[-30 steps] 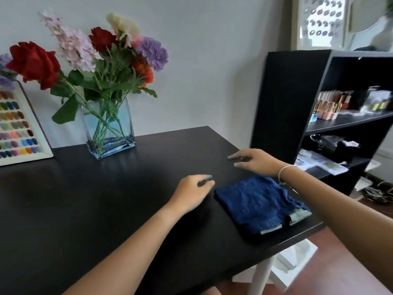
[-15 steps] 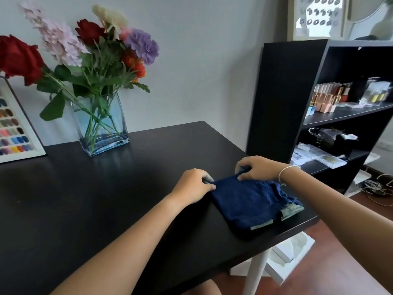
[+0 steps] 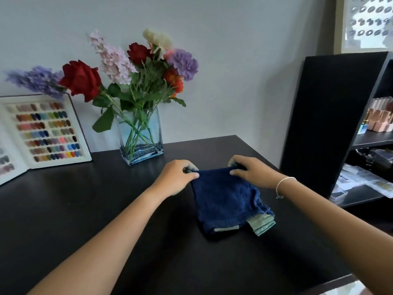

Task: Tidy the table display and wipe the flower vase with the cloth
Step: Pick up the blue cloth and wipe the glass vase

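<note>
A folded dark blue cloth (image 3: 227, 201) with a pale green hem lies on the black table (image 3: 85, 209), its far edge raised. My left hand (image 3: 176, 177) pinches the cloth's far left corner. My right hand (image 3: 251, 172) pinches the far right corner. Behind them a clear blue-tinted glass vase (image 3: 141, 137) stands upright near the wall, holding red, pink, purple and cream flowers (image 3: 138, 67). Neither hand touches the vase.
An open nail-colour sample book (image 3: 44, 133) leans against the wall at the back left. A black shelf unit (image 3: 333, 124) stands right of the table, with small bottles (image 3: 380, 122) and packets on its shelves. The table's right edge runs close to the cloth.
Both hands have closed on the cloth's far corners and lifted that edge. The view has swung left, so the sample book shows more.
</note>
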Action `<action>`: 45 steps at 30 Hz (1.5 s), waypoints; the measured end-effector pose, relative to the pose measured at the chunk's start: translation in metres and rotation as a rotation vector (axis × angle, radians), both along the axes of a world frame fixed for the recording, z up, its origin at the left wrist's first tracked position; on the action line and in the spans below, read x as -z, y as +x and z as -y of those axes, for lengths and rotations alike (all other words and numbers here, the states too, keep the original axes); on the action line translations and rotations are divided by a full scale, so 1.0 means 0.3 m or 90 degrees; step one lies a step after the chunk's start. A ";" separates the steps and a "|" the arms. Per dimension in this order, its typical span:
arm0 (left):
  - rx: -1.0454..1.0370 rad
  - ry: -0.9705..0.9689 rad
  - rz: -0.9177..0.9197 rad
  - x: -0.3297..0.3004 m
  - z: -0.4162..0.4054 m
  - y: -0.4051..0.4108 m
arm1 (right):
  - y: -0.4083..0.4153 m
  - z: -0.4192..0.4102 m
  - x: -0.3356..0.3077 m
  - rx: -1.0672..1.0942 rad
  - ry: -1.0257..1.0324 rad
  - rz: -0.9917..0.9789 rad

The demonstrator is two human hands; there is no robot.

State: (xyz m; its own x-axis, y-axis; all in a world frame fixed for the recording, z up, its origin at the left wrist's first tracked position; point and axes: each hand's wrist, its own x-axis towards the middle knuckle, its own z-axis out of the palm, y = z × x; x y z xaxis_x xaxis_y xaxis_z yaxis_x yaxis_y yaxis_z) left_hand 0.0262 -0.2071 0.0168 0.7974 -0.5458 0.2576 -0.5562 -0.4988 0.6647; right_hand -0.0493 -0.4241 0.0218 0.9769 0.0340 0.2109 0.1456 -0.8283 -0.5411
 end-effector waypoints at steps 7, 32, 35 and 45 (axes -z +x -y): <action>-0.130 -0.069 0.082 -0.002 -0.203 0.179 | 0.259 -0.223 0.013 -0.014 0.092 0.130; -0.459 -0.329 0.401 0.035 -0.304 0.670 | 0.973 -0.535 0.022 0.146 0.197 0.516; -0.472 -0.317 0.405 0.032 -0.308 0.681 | 0.988 -0.545 0.030 0.177 0.187 0.528; -0.422 -0.468 0.379 0.026 -0.291 0.694 | 0.991 -0.531 0.059 0.297 0.148 0.502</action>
State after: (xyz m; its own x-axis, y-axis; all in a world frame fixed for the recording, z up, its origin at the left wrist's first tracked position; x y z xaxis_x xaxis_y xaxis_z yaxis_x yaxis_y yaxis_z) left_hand 0.2345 -0.1200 0.0089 0.5172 0.3726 0.7705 -0.6522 -0.4113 0.6367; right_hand 0.2481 -0.2648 0.0042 0.4537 -0.4504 0.7690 0.2217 -0.7787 -0.5869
